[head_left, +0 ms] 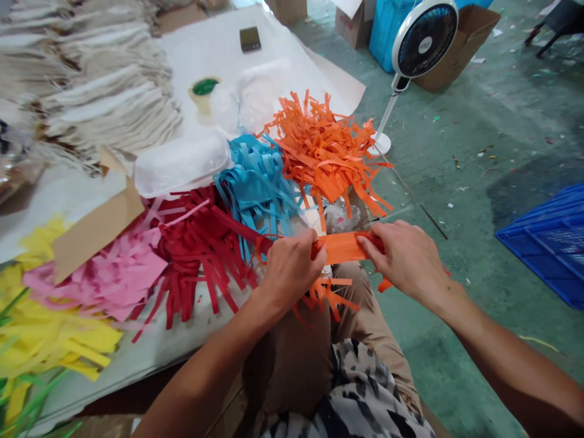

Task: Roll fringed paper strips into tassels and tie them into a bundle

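Note:
An orange paper strip (344, 248) is stretched level between my two hands, above my lap. My left hand (294, 258) is closed on its left end, the thumb along the edge. The other end is pinched between thumb and fingers of my right hand (406, 255). Cut orange fringe (331, 295) hangs beneath the left hand. Just beyond the hands lies a heap of orange paper fringe (328, 146). Blue fringe (258, 173) and dark red fringe (201, 249) lie to the left of it on the table.
Pink (104, 267) and yellow fringe (55, 340) cover the table's left side, with a brown cardboard piece (98, 234) across them. A white plastic tray (182, 161) sits behind. A fan (424, 45) stands beyond the table; a blue crate (547, 237) is on the floor at right.

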A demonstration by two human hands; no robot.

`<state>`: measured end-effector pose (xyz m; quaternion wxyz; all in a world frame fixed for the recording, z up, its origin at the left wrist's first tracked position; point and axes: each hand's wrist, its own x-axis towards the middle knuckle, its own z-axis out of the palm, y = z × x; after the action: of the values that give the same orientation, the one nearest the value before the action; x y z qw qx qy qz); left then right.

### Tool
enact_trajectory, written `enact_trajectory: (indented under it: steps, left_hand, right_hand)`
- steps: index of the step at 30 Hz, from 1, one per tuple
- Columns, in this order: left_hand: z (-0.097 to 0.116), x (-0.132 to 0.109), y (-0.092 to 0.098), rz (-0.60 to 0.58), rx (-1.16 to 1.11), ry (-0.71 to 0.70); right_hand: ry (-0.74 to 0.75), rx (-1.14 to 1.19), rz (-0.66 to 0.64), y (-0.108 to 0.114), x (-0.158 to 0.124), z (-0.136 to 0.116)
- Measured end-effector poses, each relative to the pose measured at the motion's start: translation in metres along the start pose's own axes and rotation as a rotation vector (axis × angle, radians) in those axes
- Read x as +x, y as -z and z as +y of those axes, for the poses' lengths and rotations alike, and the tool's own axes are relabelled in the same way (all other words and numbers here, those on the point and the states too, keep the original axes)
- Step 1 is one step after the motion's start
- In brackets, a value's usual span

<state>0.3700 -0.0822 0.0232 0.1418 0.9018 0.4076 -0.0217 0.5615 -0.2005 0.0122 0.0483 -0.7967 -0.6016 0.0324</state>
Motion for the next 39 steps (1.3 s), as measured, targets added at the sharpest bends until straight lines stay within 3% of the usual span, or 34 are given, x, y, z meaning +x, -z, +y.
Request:
enact_trajectory:
  steps: [4,7,9,11,14,16,20,24,26,29,32,34,39]
  left_hand:
    - [0.003,-0.006,-0.004,0.014,0.045,-0.001]
    - [0.006,-0.011,-0.007,0.118,0.102,-0.063]
    - [0.005,-0.013,-0.008,0.245,0.114,-0.179]
    - [0.0,-0.011,-0.008,0.294,0.097,-0.384]
    - [-0.01,-0.003,-0.007,0.164,0.074,-0.684]
    - [-0.016,0.001,-0.007,0.097,0.067,-0.758]
    - [-0.022,0.004,-0.007,0.09,0.04,-0.784]
    - [-0.025,0.003,-0.006,0.064,0.026,-0.778]
    - [-0.027,0.003,-0.004,0.048,0.018,-0.787]
    - [-0.029,0.003,-0.002,0.013,0.017,-0.807]
    - [-0.028,0.002,0.0,-0.006,0.078,-0.822]
    - [-0.026,0.001,0.002,0.008,0.148,-0.843]
    - [-0.025,0.004,0.007,0.032,0.21,-0.917]
  right_hand:
    - [-0.004,-0.015,-0.017,0.001,0.0,-0.002]
    - [-0.017,-0.023,-0.018,0.001,0.0,-0.005]
    - [-0.015,-0.032,-0.027,0.0,0.001,-0.004]
    - [-0.011,-0.042,-0.044,0.001,0.005,0.003]
    - [-0.012,-0.041,-0.029,0.008,0.01,0.02]
    - [0.0,-0.037,0.062,0.014,0.007,0.03]
    - [0.158,0.048,0.246,0.017,-0.02,0.028]
    - [0.392,0.135,0.158,0.001,-0.047,0.028]
    - [0.363,0.127,0.165,-0.004,-0.052,0.037]
    - [0.321,0.081,0.318,-0.004,-0.054,0.04]
    - [0.459,0.042,0.412,-0.005,-0.052,0.026]
    - [0.537,0.047,0.413,-0.009,-0.051,0.015]
    - [0.471,0.116,0.381,-0.018,-0.048,0.019]
